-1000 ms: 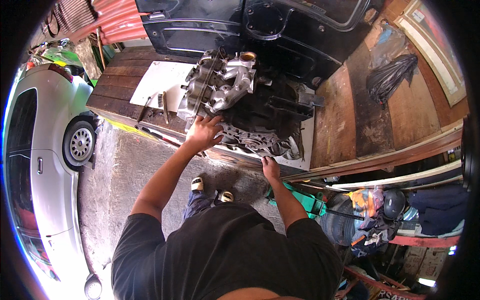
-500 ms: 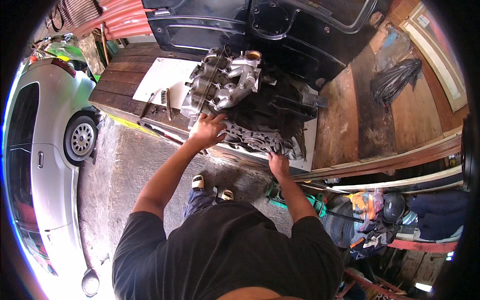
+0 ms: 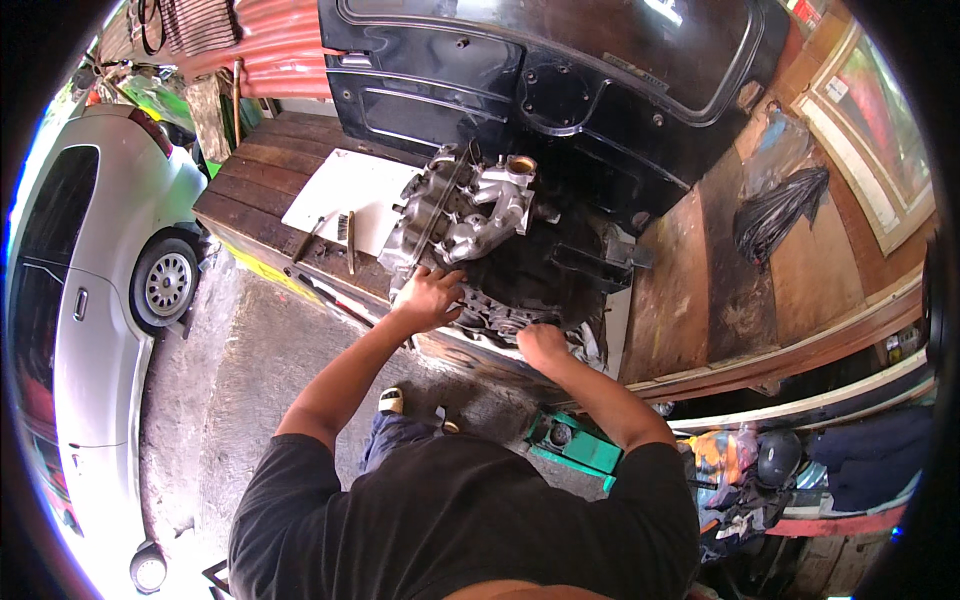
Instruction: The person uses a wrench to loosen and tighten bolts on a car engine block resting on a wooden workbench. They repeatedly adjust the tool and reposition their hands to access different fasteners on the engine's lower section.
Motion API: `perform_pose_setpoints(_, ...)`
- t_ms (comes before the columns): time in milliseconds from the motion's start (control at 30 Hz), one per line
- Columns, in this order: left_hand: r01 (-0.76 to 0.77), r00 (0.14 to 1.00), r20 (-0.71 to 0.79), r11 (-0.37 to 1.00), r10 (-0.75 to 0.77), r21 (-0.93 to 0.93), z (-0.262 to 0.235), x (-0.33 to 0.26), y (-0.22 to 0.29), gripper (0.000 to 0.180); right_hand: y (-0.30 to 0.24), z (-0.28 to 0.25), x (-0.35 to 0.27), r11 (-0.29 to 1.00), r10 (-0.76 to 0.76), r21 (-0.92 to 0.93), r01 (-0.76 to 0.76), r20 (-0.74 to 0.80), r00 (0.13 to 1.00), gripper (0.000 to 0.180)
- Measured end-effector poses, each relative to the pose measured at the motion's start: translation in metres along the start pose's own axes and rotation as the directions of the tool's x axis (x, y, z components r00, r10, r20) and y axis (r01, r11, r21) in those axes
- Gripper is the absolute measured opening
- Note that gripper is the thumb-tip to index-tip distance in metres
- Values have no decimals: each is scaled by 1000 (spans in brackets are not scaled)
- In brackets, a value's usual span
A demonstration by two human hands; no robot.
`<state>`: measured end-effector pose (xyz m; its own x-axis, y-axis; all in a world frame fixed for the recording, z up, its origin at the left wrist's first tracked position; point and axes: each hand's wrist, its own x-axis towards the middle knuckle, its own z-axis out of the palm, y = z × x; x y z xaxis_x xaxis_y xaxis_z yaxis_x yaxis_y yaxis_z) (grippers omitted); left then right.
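A dirty engine block (image 3: 540, 275) with a silver aluminium intake manifold (image 3: 465, 210) on top sits at the front edge of a wooden workbench (image 3: 265, 195). My left hand (image 3: 430, 297) rests on the near left side of the engine, just below the manifold, fingers curled against it. At the engine's near edge my right hand (image 3: 543, 345) presses on the lower metal parts, fingers bent. I cannot tell whether either hand holds a small part or tool.
A white sheet (image 3: 345, 190) with hand tools (image 3: 340, 232) lies left of the engine. A black car door panel (image 3: 560, 80) leans behind it. A silver car (image 3: 90, 280) is parked at left. A black bag (image 3: 775, 210) lies on the boards; a green jack (image 3: 570, 445) sits near my feet.
The view has shifted slightly. My left hand stays on the engine's left side; my right hand has moved a little inward along the engine's near edge.
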<state>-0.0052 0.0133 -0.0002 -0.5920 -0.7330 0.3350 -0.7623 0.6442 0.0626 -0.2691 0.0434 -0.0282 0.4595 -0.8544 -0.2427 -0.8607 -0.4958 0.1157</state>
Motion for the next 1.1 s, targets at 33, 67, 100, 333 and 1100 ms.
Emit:
perform_pose_setpoints(33,-1,1000,-8,1000,1,-4,-1,1,0,22,-4,-1,5,1000,4,-4,-4,-8,1000,18)
perform_pose_setpoints(67,-4,1000,-12,1000,4,-8,-3,0,0,22,-9,-1,7,1000,8,-3,-8,-15,1000,18)
perform_pose_setpoints(100,-1,999,46,1000,1,-5,-7,2,1,23,-9,-2,4,1000,21,5,-21,11,1000,18)
perform_pose_setpoints(333,-8,1000,-10,1000,8,-12,1,-1,0,22,23,37,-43,825,150,556,-99,-46,988,25)
perform_pose_setpoints(1100,80,997,24,997,-80,-1,1,-4,3,15,-19,188,-36,301,602,877,-374,129,788,44)
